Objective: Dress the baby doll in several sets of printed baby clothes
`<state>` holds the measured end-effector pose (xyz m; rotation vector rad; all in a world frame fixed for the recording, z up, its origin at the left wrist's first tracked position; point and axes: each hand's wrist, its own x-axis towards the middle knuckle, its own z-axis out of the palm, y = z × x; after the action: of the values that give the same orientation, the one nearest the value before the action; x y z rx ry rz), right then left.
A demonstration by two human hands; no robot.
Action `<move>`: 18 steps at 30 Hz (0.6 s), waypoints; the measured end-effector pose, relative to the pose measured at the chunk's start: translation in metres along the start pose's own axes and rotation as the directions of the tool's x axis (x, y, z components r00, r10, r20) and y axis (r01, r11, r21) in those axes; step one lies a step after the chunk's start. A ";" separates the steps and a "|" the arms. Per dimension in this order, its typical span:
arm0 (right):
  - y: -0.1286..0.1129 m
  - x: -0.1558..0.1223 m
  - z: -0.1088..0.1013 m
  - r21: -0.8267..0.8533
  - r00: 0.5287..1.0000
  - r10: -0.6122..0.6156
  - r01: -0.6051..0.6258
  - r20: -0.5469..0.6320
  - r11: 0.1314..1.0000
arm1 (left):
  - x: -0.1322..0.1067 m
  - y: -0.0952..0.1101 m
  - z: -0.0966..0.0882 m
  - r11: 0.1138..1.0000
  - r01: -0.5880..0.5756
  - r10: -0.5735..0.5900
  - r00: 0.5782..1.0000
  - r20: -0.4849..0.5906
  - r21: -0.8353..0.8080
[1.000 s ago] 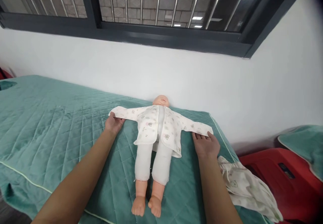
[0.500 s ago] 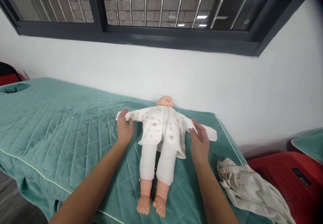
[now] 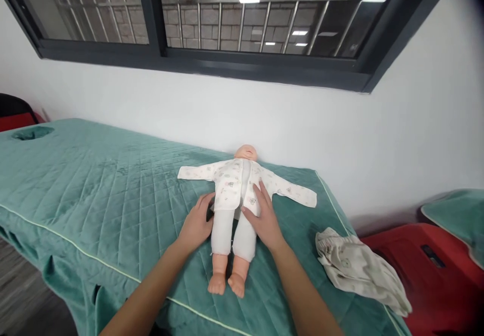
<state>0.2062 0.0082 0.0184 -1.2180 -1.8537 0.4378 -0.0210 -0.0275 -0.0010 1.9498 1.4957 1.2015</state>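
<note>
A baby doll (image 3: 245,152) lies on its back, feet towards me, on a green quilted bed cover (image 3: 128,189). It wears a white printed jacket (image 3: 229,187) with long sleeves stretched out to both sides; the front is unfastened, showing a pale strip down the middle. White cloth covers the legs down to above the bare feet. My left hand (image 3: 197,222) is at the jacket's lower left edge, fingers apart, some tips hidden by the hem. My right hand (image 3: 264,219) lies with spread fingers over the jacket's right front panel and the upper leg.
Crumpled pale patterned trousers (image 3: 359,268) lie at the bed's right edge. Beyond them stands a red plastic seat or case (image 3: 434,275) with green cloth (image 3: 457,215) on it. A white wall (image 3: 212,109) and a dark-framed window (image 3: 260,66) rise behind the bed.
Both hands have moved from the sleeves inward and down to the jacket's lower sides. The sleeves now lie uncovered and outstretched. The view has shifted slightly.
</note>
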 end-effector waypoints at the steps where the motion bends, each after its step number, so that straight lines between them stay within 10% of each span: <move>1: -0.001 -0.003 0.001 -0.015 1.000 -0.004 0.004 -0.011 1.000 | -0.002 -0.001 0.001 1.000 0.019 -0.019 1.000 0.011 0.016; 10: -0.012 -0.009 0.004 -0.265 0.973 -0.103 0.045 -0.208 0.963 | 0.014 0.002 0.008 0.892 0.125 -0.131 0.991 -0.018 0.434; 18: -0.019 -0.011 0.004 -0.161 0.953 -0.280 0.260 -0.118 0.952 | 0.009 0.003 0.004 0.953 0.063 -0.040 0.996 -0.083 0.296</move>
<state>0.1938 -0.0102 0.0240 -1.0375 -1.9207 0.0665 -0.0159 -0.0195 0.0024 2.0569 1.8481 1.0895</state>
